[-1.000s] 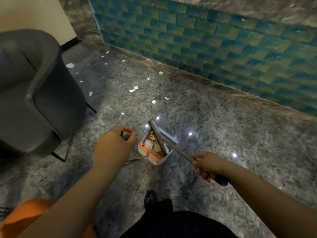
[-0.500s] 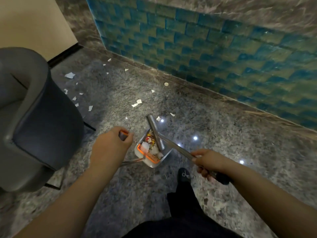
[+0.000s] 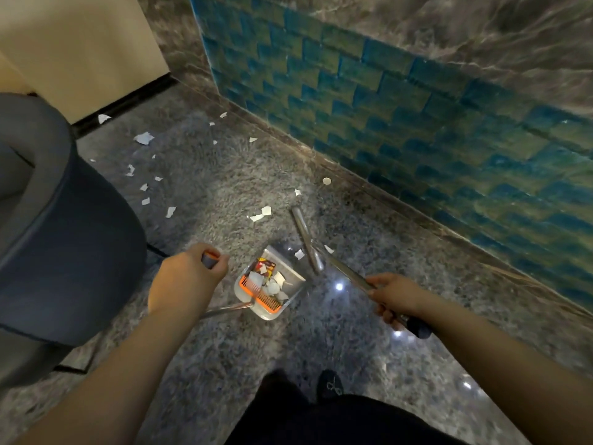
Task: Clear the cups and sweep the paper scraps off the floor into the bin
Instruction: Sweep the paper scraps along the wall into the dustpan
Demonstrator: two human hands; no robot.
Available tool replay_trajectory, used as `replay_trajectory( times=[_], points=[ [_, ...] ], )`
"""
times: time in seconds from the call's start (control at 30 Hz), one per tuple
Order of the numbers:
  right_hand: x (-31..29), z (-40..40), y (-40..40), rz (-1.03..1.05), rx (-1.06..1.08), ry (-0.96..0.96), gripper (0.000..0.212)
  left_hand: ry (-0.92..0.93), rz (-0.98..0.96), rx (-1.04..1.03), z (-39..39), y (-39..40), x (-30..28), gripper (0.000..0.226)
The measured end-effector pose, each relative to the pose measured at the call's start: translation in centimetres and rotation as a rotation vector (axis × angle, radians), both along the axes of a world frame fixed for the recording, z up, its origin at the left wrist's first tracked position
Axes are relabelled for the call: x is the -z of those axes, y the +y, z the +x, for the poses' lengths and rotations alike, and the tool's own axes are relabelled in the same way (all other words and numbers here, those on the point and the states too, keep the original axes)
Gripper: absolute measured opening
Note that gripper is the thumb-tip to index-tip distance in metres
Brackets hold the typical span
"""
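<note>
gripping the dustpan's handle (image 3: 210, 260), the left hand (image 3: 187, 277) held the dustpan (image 3: 268, 284), already holding scraps, just to its right, while the right hand (image 3: 396, 295) clasped the broom (image 3: 340, 268) whose head (image 3: 306, 244) lay ahead among paper scraps (image 3: 261, 214) on the floor (image 3: 369, 348).

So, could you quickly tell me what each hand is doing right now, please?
Left hand: closed round the grey, orange-tipped handle of the clear plastic dustpan.
Right hand: closed round the metal broom handle.
</note>
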State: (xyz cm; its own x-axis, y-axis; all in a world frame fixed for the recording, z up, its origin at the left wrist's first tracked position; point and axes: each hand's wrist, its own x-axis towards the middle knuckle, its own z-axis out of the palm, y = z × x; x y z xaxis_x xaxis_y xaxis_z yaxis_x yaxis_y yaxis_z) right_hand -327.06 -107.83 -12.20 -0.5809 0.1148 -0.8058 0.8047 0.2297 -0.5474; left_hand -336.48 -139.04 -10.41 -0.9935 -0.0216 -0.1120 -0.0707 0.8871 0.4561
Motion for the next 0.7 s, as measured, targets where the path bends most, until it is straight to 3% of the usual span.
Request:
replay_trajectory(
  times=[0.37,0.7],
  points=[
    [4.1,-10.2,3.6,0.077,0.111,-0.087,0.03,-0.073,-0.108,0.169,-13.7,1.2,2.6,0.012],
    [7.9,-17.2,6.2,0.211,-0.026,-0.174,0.025,-0.118,-0.169,0.283,-21.2,4.7,4.6,0.02]
  ],
)
